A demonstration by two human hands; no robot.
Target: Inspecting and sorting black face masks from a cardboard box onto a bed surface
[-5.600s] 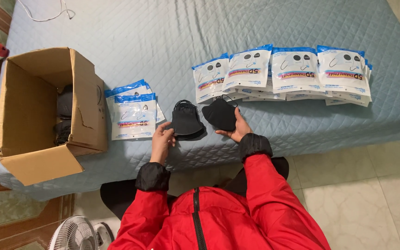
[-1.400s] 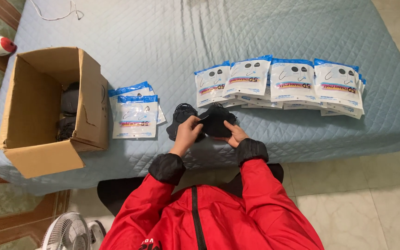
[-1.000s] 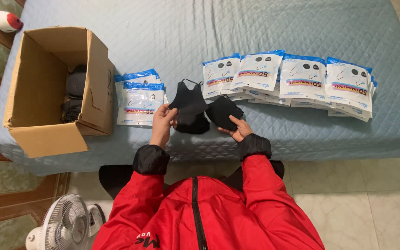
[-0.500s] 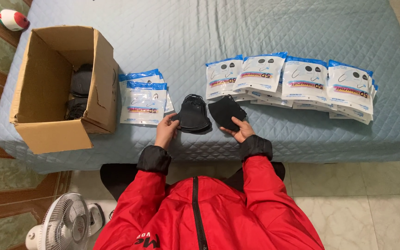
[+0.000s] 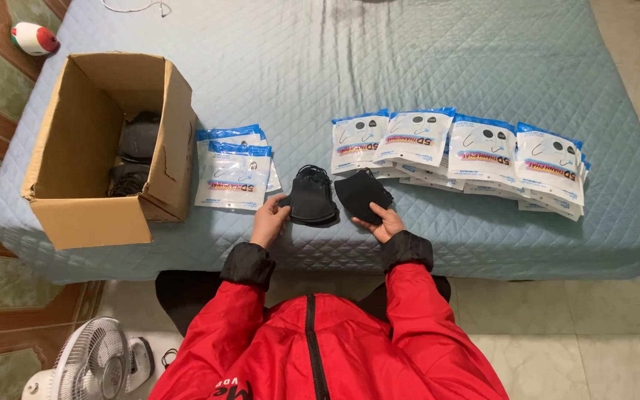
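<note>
At centre frame, the left hand (image 5: 270,219) pinches the edge of a stack of black masks (image 5: 310,197) resting on the bed (image 5: 275,81), steadying it; the right hand (image 5: 384,220) cradles a single mask (image 5: 362,194) on open fingers, beside the packets (image 5: 457,152).

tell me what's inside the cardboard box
The cardboard box lies open on the bed, with dark masks piled against its far inner wall. Anything beneath that pile is covered.

masks (image 5: 311,198): matt black cloth | packets (image 5: 475,152): glossy plastic | box (image 5: 87,222): matt cardboard | bedcover (image 5: 379,67): quilted cloth
</note>
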